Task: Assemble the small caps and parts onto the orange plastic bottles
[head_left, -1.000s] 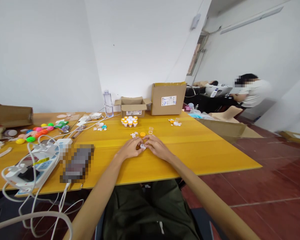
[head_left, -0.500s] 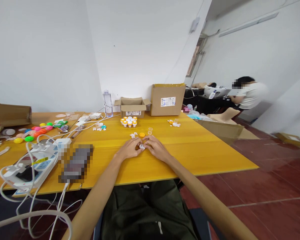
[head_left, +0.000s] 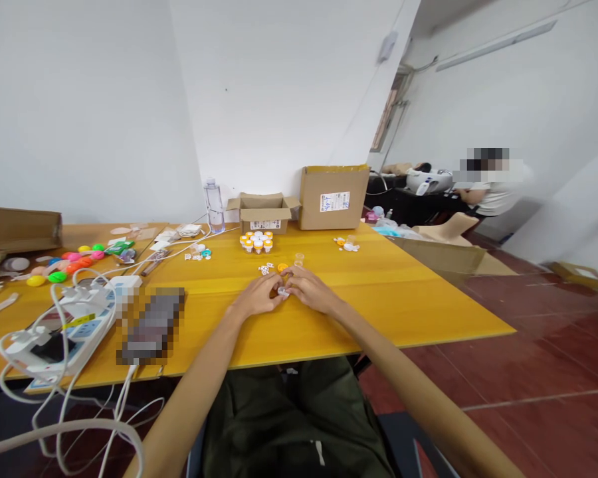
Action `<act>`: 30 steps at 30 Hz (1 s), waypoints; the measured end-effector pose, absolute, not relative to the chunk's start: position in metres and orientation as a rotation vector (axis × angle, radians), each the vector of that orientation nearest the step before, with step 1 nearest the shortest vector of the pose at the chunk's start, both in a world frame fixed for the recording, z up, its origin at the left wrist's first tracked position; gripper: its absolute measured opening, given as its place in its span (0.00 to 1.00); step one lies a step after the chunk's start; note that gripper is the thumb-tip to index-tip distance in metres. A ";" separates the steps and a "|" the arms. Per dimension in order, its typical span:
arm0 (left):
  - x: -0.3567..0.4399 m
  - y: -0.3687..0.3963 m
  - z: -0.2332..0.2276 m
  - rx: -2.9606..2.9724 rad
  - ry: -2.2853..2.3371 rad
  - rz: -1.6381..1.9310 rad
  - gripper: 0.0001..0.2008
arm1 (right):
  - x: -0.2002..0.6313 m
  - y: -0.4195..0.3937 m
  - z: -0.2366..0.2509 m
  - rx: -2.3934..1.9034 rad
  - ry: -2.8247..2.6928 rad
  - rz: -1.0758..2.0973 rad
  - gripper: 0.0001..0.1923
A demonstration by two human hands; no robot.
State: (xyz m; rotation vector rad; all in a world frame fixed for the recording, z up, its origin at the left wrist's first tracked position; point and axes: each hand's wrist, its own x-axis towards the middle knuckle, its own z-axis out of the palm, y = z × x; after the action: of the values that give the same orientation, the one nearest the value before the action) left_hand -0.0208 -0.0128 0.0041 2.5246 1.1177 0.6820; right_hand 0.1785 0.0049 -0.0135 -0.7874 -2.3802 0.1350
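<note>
Two hands meet at the middle of the yellow worktop (head_left: 428, 312), fingertip to fingertip, with one small white piece (head_left: 282, 291) pinched between them. The left hand (head_left: 257, 297) comes in from the left and the right hand (head_left: 309, 290) from the right, so the piece sits right at the point where both sets of fingers (head_left: 273, 287) converge, resting on or just above the worktop; neither hand is clearly nearer, both touch it. The fingers of each hand are drawn narrow around it, thumbs and forefingers closed in. The piece is tiny, pale and rounded, perhaps a cap or a bead, though at this size its long axis cannot be told. Just beyond the fingertips lie an orange cap (head_left: 282, 267), a small clear cup (head_left: 299, 257) and a scatter of little white bits (head_left: 266, 268). Farther back stands a cluster of small orange-lidded pots (head_left: 257, 241) in front of an open cardboard box (head_left: 264, 211), with a taller carton (head_left: 333, 196) to its right.
</note>
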 end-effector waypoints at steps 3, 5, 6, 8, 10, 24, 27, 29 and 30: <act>-0.021 -0.014 0.005 2.523 1.121 0.674 0.04 | 0.178 0.005 -0.014 -0.781 -2.368 0.161 0.07; -0.021 -0.014 0.005 2.523 1.115 0.679 0.04 | 0.178 0.004 -0.018 -0.787 -2.333 0.184 0.07; -0.021 -0.014 0.005 2.523 1.109 0.685 0.04 | 0.179 0.003 -0.020 -0.793 -2.311 0.197 0.07; -0.022 -0.014 0.004 2.523 1.096 0.696 0.04 | 0.179 0.001 -0.024 -0.804 -2.269 0.223 0.07; -0.022 -0.014 0.004 2.520 1.085 0.704 0.04 | 0.180 0.000 -0.026 -0.809 -2.237 0.242 0.07; -0.021 -0.013 0.004 2.517 1.103 0.694 0.04 | 0.179 -0.002 -0.026 -0.809 -2.241 0.160 0.09; -0.021 -0.013 0.003 2.517 1.113 0.692 0.04 | 0.179 -0.002 -0.026 -0.802 -2.249 0.145 0.10; -0.021 -0.013 0.003 2.517 1.113 0.692 0.04 | 0.178 -0.002 -0.025 -0.806 -2.255 0.138 0.10; -0.021 -0.014 0.003 2.517 1.112 0.692 0.04 | 0.178 -0.002 -0.025 -0.811 -2.259 0.135 0.10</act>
State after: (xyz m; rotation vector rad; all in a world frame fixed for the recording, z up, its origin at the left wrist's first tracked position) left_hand -0.0212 -0.0136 0.0028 2.5173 1.1123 0.6915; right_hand 0.1784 -0.0021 -0.0253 -0.8106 -2.2591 0.1346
